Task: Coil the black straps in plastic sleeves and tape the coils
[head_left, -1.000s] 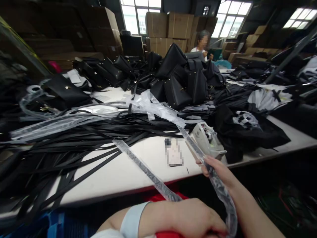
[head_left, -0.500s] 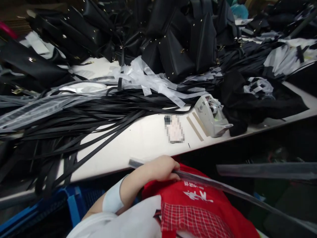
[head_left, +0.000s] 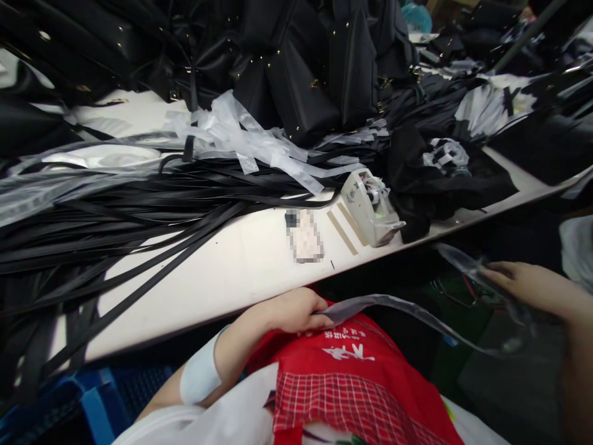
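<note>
long translucent plastic strip looked glossy, crinkled | red bib-shaped cloth apron looked matt | flat white tabletop looked smooth

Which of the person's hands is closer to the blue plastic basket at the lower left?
The left hand: it is by the red cloth apron, up and to the right of the blue plastic basket in view. The right hand is much farther right, past the apron.

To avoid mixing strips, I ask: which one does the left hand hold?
The greyish strip curving to the right hand; black strips and white strips lie on the table.
</note>
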The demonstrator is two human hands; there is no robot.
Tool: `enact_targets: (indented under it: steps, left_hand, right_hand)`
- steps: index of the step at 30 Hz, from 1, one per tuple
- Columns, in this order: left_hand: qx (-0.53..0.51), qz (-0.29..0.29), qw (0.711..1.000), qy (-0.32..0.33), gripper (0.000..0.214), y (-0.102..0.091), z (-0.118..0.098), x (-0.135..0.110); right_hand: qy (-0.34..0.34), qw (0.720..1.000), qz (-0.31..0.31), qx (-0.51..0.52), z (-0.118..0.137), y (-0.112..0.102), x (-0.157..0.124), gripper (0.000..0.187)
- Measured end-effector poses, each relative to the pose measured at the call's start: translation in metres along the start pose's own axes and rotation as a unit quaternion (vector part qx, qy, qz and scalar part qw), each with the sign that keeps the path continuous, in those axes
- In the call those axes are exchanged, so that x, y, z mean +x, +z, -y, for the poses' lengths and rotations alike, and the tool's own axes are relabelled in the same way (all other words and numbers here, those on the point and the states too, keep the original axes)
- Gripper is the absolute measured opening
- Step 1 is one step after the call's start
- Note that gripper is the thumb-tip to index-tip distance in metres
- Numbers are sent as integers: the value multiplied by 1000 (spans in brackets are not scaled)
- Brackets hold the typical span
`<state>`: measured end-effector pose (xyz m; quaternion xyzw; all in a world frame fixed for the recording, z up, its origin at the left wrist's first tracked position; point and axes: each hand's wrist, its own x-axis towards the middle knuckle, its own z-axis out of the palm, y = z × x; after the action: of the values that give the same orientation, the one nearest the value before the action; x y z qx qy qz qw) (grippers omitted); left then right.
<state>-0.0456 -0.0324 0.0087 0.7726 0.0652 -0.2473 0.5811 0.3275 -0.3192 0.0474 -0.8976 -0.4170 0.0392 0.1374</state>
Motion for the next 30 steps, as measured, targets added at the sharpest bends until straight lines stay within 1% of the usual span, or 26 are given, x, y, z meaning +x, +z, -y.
enact_targets:
  steps: [1,2,3,4,5,6,8,10,11,13,14,15,16,17,18,19,20,21,22,24,25,26,27,28,29,30]
  left_hand:
    - [-7,-5,1000,12,32,3,-3,4]
    - [-17,-8,999,28,32,7,-6,8]
    - [-28,-7,998,48,31,10,-9,12]
    - [-38,-3,997,68,31,13,-11,17]
    - [-45,-2,995,87,31,16,-13,21]
    - [-44,-9,993,105,30,18,-14,24]
    - [-9,-44,990,130,28,20,-15,30]
    - [51,-82,986,136,27,19,-14,32]
    - [74,-96,984,133,26,17,-13,31]
    - [83,-139,979,126,23,13,-9,29]
    - [72,-188,972,121,22,11,-5,28]
    - [59,-260,957,112,22,8,-1,28]
    - [47,-350,931,93,24,3,4,28]
    - [40,-445,892,68,26,-2,10,28]
    - [37,-531,846,39,30,-8,17,29]
    - [37,-598,801,12,34,-16,25,30]
    - [35,-642,766,-10,39,-23,32,31]
    - [31,-664,747,-26,44,-31,39,32]
    - [24,-672,740,-37,50,-38,45,31]
    - [2,-665,746,-46,59,-48,51,27]
    - [-12,-652,757,-39,58,-49,51,24]
    - [-29,-629,776,-21,55,-49,49,20]
    - [-53,-591,805,6,50,-47,46,16]
    - [-86,-534,841,33,45,-44,41,12]
    - [-130,-456,879,53,44,-40,37,9]
    - [-180,-361,913,64,49,-36,33,6]
  right_hand:
    - [-5,998,42,-36,16,5,6,66]
    - [-32,998,52,-21,37,13,9,65]
    - [-75,993,82,45,62,22,8,60]
    - [-121,974,154,117,89,33,5,53]
    - [-166,944,222,178,116,44,0,49]
    - [-190,919,265,222,141,55,-7,48]
    - [-202,877,340,272,180,74,-19,45]
    - [-196,849,395,290,200,87,-26,38]
    - [-190,843,409,293,204,91,-27,34]
    - [-178,845,406,300,204,96,-23,30]
    - [-168,851,391,307,201,97,-20,32]
    - [-156,857,377,314,199,98,-16,37]
    - [-145,862,363,321,196,99,-12,43]
    - [-135,868,351,326,194,101,-8,50]
    - [-126,874,337,328,193,102,-4,54]
    - [-118,880,322,328,193,103,0,55]
    - [-114,885,311,328,195,104,3,54]
    - [-113,886,304,331,197,105,6,53]
    - [-114,885,301,336,200,106,8,52]
    - [-125,877,309,347,205,108,13,53]
    - [-130,873,315,349,206,108,14,53]
    - [-130,872,318,348,207,108,16,51]
    - [-125,874,316,346,206,107,17,49]
    - [-117,879,310,342,204,107,18,46]
    - [-108,885,303,337,201,106,18,44]
    - [-100,891,294,332,198,104,19,42]
